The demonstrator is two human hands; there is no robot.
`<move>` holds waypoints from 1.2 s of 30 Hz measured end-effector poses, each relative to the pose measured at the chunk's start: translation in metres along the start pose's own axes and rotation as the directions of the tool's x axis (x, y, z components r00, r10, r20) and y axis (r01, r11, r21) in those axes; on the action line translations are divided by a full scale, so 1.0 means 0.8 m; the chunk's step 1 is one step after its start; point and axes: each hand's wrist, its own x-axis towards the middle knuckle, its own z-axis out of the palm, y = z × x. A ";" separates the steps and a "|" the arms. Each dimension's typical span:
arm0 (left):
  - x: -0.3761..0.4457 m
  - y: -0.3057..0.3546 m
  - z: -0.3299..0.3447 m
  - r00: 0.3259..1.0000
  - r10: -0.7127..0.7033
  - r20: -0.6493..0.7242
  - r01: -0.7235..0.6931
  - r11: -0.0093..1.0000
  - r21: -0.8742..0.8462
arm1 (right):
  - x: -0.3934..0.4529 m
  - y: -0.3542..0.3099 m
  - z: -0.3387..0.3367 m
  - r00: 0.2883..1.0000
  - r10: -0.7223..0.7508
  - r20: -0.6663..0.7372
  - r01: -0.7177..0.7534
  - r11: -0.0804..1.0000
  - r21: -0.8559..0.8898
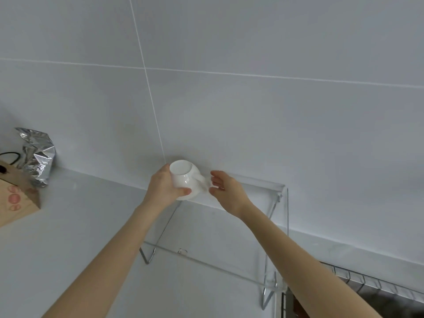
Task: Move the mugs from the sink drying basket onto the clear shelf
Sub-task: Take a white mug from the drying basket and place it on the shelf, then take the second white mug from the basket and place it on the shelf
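Note:
A white mug (183, 176) is tilted with its open mouth facing me, at the back left corner of the clear shelf (229, 237), close to the tiled wall. My left hand (164, 188) grips the mug's body from the left, thumb across its front. My right hand (226, 191) is just right of the mug, fingers apart and touching its handle, which is partly hidden. The clear shelf stands on thin metal legs (149, 255) on the white counter. The wire drying basket (376, 285) shows at the bottom right corner; no mugs are visible in it.
A crumpled silver foil bag (37, 154) and a brown paper bag (16, 196) with a black handle stand at the left on the counter (68, 226). The white tiled wall (252, 111) rises right behind the shelf.

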 end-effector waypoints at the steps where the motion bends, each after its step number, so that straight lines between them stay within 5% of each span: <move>1: 0.001 0.003 0.000 1.000 -0.013 0.024 0.012 0.998 0.058 | -0.006 -0.001 -0.007 1.000 -0.001 -0.002 0.001 1.000 -0.008; 6: -0.041 0.068 0.006 0.990 0.129 0.048 -0.136 0.969 0.204 | -0.059 -0.017 -0.070 0.994 -0.031 -0.101 0.037 0.998 0.056; 10: -0.112 0.150 0.033 0.930 0.351 0.107 -0.347 0.936 -0.055 | -0.121 -0.021 -0.123 0.983 -0.058 -0.176 0.070 0.995 0.065; 13: -0.178 0.193 0.066 0.870 0.443 0.217 -0.380 0.882 -0.277 | -0.184 0.000 -0.160 0.963 -0.036 -0.268 0.050 0.998 0.048; 19: -0.286 0.205 0.181 0.649 0.421 0.634 -0.245 0.905 -0.349 | -0.326 0.131 -0.211 0.900 0.249 -0.359 -0.272 0.962 -0.016; 24: -0.333 0.193 0.270 0.497 0.296 0.815 -0.165 0.955 -0.246 | -0.415 0.243 -0.209 0.752 0.540 -0.377 -0.604 0.795 -0.065; 29: -0.352 0.180 0.323 0.468 0.242 0.850 -0.164 0.969 -0.186 | -0.446 0.305 -0.193 0.738 0.631 -0.241 -0.673 0.716 -0.185; 36: -0.371 0.171 0.351 0.524 0.309 0.794 -0.280 0.942 -0.183 | -0.437 0.335 -0.181 0.749 0.609 -0.261 -0.663 0.694 -0.281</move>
